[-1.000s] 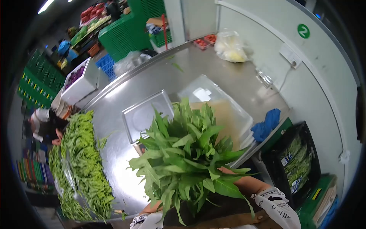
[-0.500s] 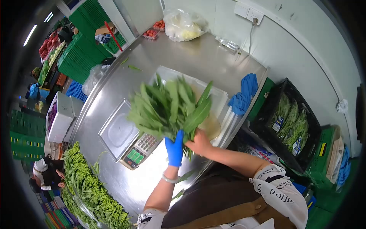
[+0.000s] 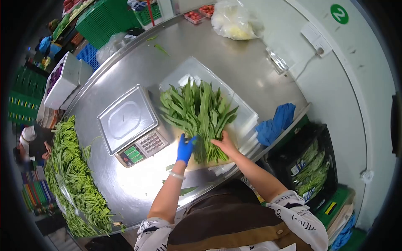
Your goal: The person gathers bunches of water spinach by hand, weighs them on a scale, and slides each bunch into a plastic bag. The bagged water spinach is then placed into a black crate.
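A bunch of leafy greens (image 3: 201, 111) lies on a tan board (image 3: 197, 165) and clear plastic sheets (image 3: 238, 102), leaves pointing away from me and stems toward me. My left hand (image 3: 184, 149), in a blue glove, rests at the left side of the stems with its fingers apart. On the right side of the stems, my bare right hand (image 3: 226, 144) has its fingers against them, partly hidden by the bunch. A digital scale (image 3: 130, 121) with a bare metal pan stands to the left of the greens.
A long heap of greens (image 3: 77, 180) lines the table's left edge. Blue gloves (image 3: 276, 123) lie at the right edge, above a black crate (image 3: 310, 167) of bagged greens. Toward the back are a plastic bag (image 3: 234, 21) and strawberry boxes (image 3: 194, 16). Another person (image 3: 35, 142) is far left.
The bunch has come down from the air onto the board. My left hand has opened from around the stems and moved to their left side. The view has shifted.
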Motion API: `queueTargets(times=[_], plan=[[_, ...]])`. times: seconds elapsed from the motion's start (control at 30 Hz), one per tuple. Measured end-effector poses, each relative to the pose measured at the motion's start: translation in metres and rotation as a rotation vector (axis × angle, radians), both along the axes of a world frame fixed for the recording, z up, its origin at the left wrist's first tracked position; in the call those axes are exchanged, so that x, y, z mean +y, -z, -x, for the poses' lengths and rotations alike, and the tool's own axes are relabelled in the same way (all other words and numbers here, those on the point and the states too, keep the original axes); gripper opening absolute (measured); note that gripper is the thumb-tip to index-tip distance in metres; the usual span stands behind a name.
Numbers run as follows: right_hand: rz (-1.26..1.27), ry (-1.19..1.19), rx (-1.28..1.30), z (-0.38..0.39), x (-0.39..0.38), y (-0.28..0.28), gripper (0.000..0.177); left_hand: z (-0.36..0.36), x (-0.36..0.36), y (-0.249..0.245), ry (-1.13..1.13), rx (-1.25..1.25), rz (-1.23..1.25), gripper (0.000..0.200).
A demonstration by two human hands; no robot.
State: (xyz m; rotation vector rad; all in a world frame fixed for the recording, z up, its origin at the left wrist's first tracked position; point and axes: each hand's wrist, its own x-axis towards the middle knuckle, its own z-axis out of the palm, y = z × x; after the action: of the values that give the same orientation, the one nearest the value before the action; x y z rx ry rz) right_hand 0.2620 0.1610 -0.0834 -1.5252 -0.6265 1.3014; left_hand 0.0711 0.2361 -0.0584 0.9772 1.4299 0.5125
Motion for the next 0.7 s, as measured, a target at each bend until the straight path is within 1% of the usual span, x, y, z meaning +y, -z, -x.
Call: queueTargets(times=[0.03,0.07,0.1,0.13,0.2,0.23,0.27,0.33,0.37,0.47,0.5,0.6,0.63,0.7], plan=[[0.034,0.005,-0.176,-0.015,-0.011,-0.008,0.068,0.021,-0.004,0.008,-0.009,0.116,-0.225,0.067],[0.068,0.013,-0.351,-0.033,-0.023,-0.013,0.064,0.038,-0.007,0.008,-0.092,0.233,-0.346,0.057],[0.062,0.075,-0.458,-0.050,-0.032,-0.012,0.060,0.054,-0.011,0.008,-0.152,0.308,-0.479,0.050],[0.059,0.134,-0.562,-0.065,-0.040,-0.010,0.057,0.072,-0.014,0.025,-0.233,0.321,-0.509,0.041],[0.062,0.077,-0.285,-0.092,-0.048,0.022,0.051,0.085,-0.014,0.018,-0.271,0.245,-0.097,0.034],[0.054,0.052,-0.152,-0.101,-0.042,0.033,0.048,0.087,-0.016,0.033,-0.311,0.051,-0.085,0.027],[0.089,0.063,-0.012,-0.103,-0.035,0.024,0.045,0.083,-0.014,0.027,-0.265,0.044,-0.042,0.025],[0.164,0.091,0.272,-0.102,-0.019,-0.005,0.040,0.067,-0.004,0.001,-0.164,0.032,0.045,0.020],[0.006,0.016,0.148,-0.105,-0.018,-0.002,0.034,0.060,0.003,-0.007,-0.125,0.090,0.018,0.017],[-0.135,-0.524,-0.666,-0.113,-0.008,-0.020,0.030,0.060,0.022,-0.014,0.011,0.031,0.160,0.016],[-0.323,-0.564,-0.891,-0.111,-0.003,-0.026,0.029,0.061,0.027,-0.012,0.072,-0.020,0.184,0.021],[-0.556,-0.793,-1.383,-0.116,0.021,-0.040,0.019,0.046,0.033,-0.018,0.215,0.093,0.121,0.027],[-0.639,-0.853,-1.398,-0.113,0.029,-0.047,0.015,0.047,0.034,-0.008,0.353,0.227,-0.050,0.031],[-0.794,-0.963,-1.415,-0.076,0.045,-0.097,0.006,0.038,0.027,-0.033,0.507,0.529,-0.448,0.032]])
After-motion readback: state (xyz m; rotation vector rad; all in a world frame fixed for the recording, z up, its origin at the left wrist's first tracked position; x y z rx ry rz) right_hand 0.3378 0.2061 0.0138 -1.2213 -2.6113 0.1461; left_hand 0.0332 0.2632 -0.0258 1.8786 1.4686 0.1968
